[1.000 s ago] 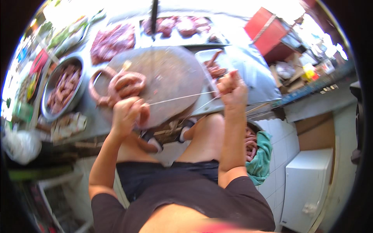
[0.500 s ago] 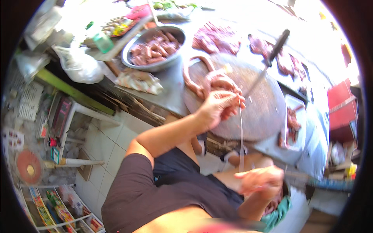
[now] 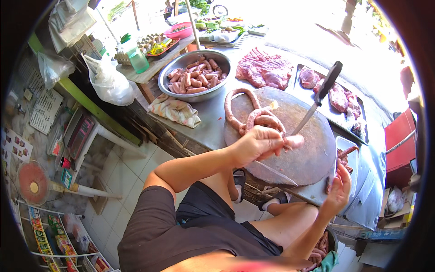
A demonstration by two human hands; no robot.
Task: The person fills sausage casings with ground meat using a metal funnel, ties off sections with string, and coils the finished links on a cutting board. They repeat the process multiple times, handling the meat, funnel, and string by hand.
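Note:
My left hand [image 3: 259,144] is closed over the near left part of a round chopping block [image 3: 312,158], pinching a raw sausage [image 3: 294,141] whose short end sticks out past the fingertips. The rest of the sausage coil [image 3: 235,120] lies on the block behind that hand. A thin pale string [image 3: 276,172] hangs slack from beneath the left hand across the block's near edge. My right hand [image 3: 338,188] is raised beside the block's right edge, fingers apart and pointing up, with nothing visible in them. A dark-handled knife [image 3: 324,88] leans with its tip at the block, just beyond the left hand.
A metal bowl of short sausages [image 3: 195,75], a cloth [image 3: 174,110] and a slab of raw meat [image 3: 265,68] lie behind the block. To the right are a tray of meat [image 3: 337,97] and a white tray [image 3: 352,156]. More sausages [image 3: 319,251] fill a container by my right leg.
The string, taut between both hands before, now hangs slack. My right hand has moved up and right, away from it. My left hand stays near the coil; the whole view has shifted slightly.

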